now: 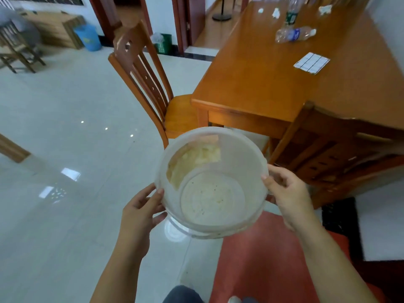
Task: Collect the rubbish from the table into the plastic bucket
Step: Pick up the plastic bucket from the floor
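I hold a translucent white plastic bucket [240, 149] in the air in front of me, short of the wooden table [258, 84]. My left hand [142, 211] grips its left side and my right hand [286, 191] grips its right rim, thumb over the edge. The bucket's inside is stained and holds no rubbish. On the far part of the table lie a crushed plastic bottle [294, 35], an upright bottle [291, 13], crumpled white paper bits [276, 13] [325, 9] and a gridded paper sheet [311, 62].
A wooden chair [142, 68] stands at the table's left side and another chair [341, 145] at its near end, right in front of me. A red mat [262, 259] lies under my feet on the glossy tile floor. Blue and green bins [87, 37] stand by the far wall.
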Available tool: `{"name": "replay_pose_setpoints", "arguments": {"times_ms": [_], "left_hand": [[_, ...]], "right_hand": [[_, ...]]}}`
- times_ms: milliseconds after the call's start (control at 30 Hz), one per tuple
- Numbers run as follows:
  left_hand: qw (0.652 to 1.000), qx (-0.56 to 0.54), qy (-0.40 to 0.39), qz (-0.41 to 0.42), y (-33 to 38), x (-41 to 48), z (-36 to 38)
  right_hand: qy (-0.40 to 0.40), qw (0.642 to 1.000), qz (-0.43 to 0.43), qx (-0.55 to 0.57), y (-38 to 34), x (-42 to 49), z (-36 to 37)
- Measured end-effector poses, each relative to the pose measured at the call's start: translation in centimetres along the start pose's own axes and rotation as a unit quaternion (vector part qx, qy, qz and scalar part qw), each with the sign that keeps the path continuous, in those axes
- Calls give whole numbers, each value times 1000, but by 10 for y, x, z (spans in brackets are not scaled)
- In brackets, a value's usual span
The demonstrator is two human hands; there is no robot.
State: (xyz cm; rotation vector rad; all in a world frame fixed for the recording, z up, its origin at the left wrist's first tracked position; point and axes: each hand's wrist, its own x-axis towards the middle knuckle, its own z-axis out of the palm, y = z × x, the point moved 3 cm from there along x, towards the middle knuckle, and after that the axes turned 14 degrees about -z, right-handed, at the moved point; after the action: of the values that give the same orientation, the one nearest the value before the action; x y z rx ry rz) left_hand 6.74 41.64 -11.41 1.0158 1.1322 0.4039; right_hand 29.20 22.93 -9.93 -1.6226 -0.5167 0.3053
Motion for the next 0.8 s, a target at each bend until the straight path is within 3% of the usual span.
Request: {"name": "replay_pose_setpoints", "arguments": {"times_ms": [333, 800], "left_hand": [[998, -8, -59, -22, 95, 32, 2], [990, -1, -135, -44, 188, 97, 27]], "right_hand": [[68, 997, -26, -3, -70, 22, 17], [128, 991, -34, -26, -91, 87, 60]]}}
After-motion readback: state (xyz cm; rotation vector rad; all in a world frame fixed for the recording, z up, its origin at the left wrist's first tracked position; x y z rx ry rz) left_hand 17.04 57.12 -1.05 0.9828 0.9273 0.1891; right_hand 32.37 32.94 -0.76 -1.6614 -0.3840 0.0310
